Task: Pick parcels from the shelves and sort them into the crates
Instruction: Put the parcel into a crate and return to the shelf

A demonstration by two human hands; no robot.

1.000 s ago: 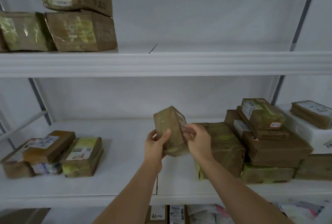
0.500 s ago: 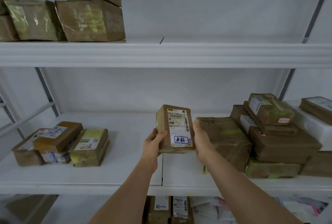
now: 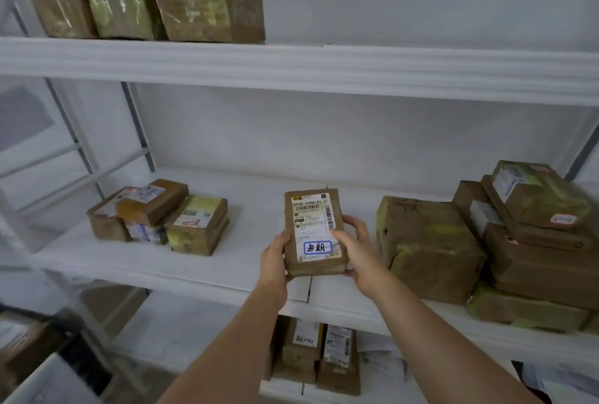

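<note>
Two hands, the left hand [image 3: 274, 256] and right hand [image 3: 358, 249], clasp a small brown parcel [image 3: 312, 232] by its long sides, label up, above the middle shelf [image 3: 194, 269]; it looks light, stiff and tape-slick, best gripped at the edges.

Parcel storeroom: white shelves [image 3: 291, 66] stacked with taped, labelled cardboard parcels [image 3: 431, 248] left and right.

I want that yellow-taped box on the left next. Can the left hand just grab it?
Probably not yet. The left hand and right hand both hold the labelled parcel. The path to the yellow-taped box looks open once it lets go.
</note>
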